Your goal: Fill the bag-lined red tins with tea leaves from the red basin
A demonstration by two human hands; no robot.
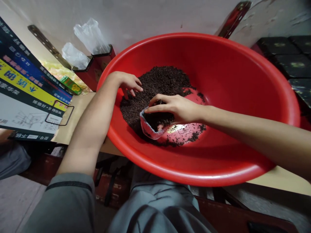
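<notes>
A large red basin (243,81) holds a heap of dark, dry loose material (162,79), mostly on its left side. Inside it lies a small clear plastic bag (152,131), its mouth open, with dark material in it. My right hand (170,108) reaches over the bag, fingers curved at its mouth with dark material beneath them; the fingertips are partly hidden. My left hand (131,84) hovers at the heap's left edge, fingers apart and loosely bent, holding nothing.
Two dark red boxes with plastic bags (91,35) stand behind left of the basin. A printed carton (29,87) and a small green box (70,84) are at the left. Several black boxes (289,61) lie at the right. A wall runs behind.
</notes>
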